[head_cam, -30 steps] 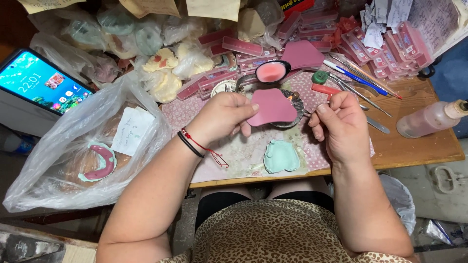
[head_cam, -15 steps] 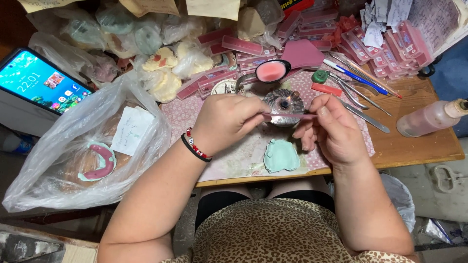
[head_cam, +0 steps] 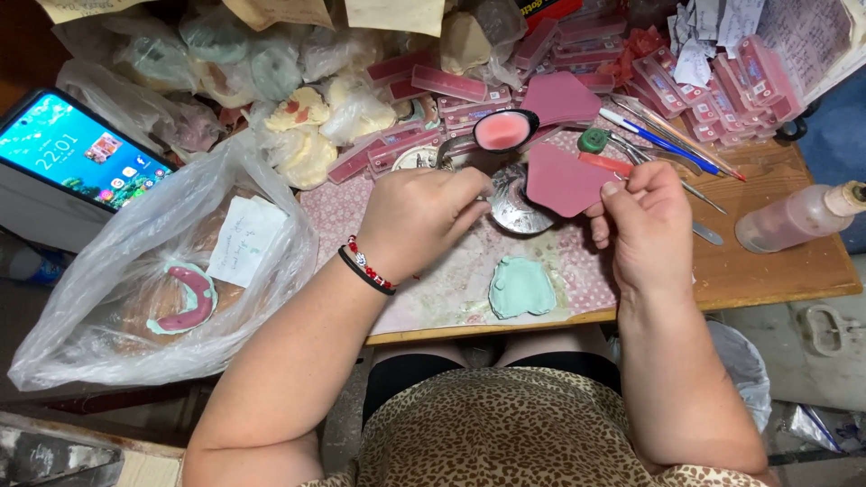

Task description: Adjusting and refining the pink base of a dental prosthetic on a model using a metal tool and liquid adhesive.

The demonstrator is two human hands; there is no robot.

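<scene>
My right hand (head_cam: 645, 230) pinches a flat pink wax sheet (head_cam: 564, 180) by its right edge and holds it just right of a round metal dish (head_cam: 516, 209) on the patterned mat (head_cam: 451, 280). My left hand (head_cam: 419, 221) is closed, its fingertips at the dish's left rim, and it seems to pinch a thin metal tool that is mostly hidden. A red and black bracelet (head_cam: 368, 267) sits on my left wrist. A mint green dental cast (head_cam: 521, 287) lies on the mat below both hands.
A spoon with pink wax (head_cam: 502, 131) and a second pink sheet (head_cam: 561, 97) lie behind the dish. Hand tools (head_cam: 667, 144), pink boxes (head_cam: 713, 81) and a bottle (head_cam: 794, 216) are at right. A plastic bag (head_cam: 117, 298) and a lit phone (head_cam: 77, 153) are at left.
The pink sheet passed from my left hand, where it covered the dish, to my right hand, which holds it right of the dish. The dish now shows.
</scene>
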